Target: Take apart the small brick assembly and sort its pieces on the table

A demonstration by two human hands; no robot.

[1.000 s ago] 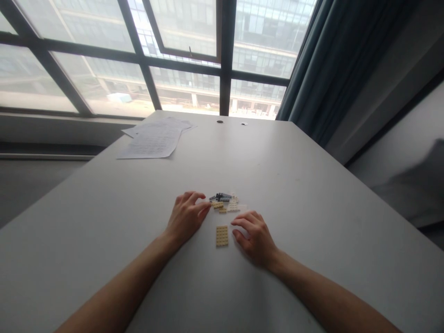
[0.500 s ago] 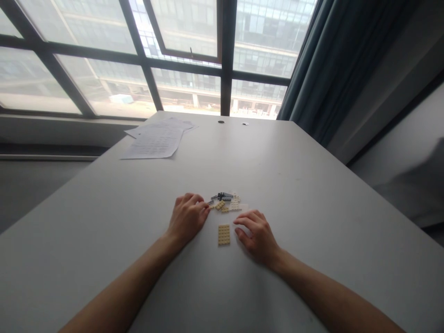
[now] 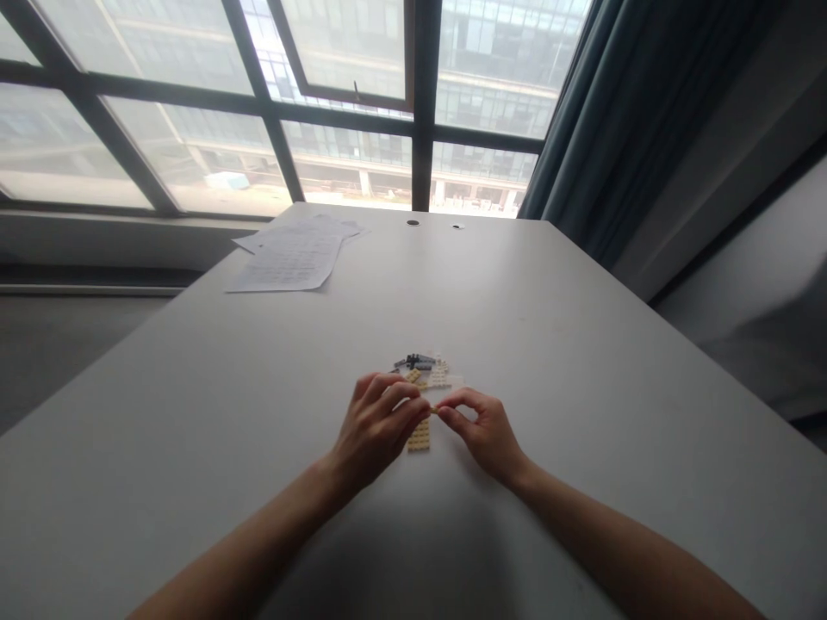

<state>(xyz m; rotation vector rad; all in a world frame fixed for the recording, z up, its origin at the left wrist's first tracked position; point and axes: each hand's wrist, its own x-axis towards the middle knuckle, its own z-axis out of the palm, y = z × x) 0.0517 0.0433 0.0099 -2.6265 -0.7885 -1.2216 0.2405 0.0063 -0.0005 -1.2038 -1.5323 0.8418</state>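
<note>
A small heap of tan, white and dark grey toy bricks (image 3: 430, 370) lies on the white table (image 3: 549, 362). Just in front of it lies a tan studded plate (image 3: 419, 437). My left hand (image 3: 379, 424) and my right hand (image 3: 481, 427) meet above that plate, fingers pinched together on a small tan brick (image 3: 432, 410) held between their tips. The left hand partly covers the plate's near-left corner.
Printed sheets of paper (image 3: 290, 257) lie at the table's far left. Two small round holes (image 3: 412, 222) sit near the far edge. A large window stands behind the table and a dark curtain (image 3: 620, 120) hangs at the right.
My left hand has moved right from the heap with a small tan piece. My right hand has lifted off the table, and the two now pinch the piece together over the tan plate.
</note>
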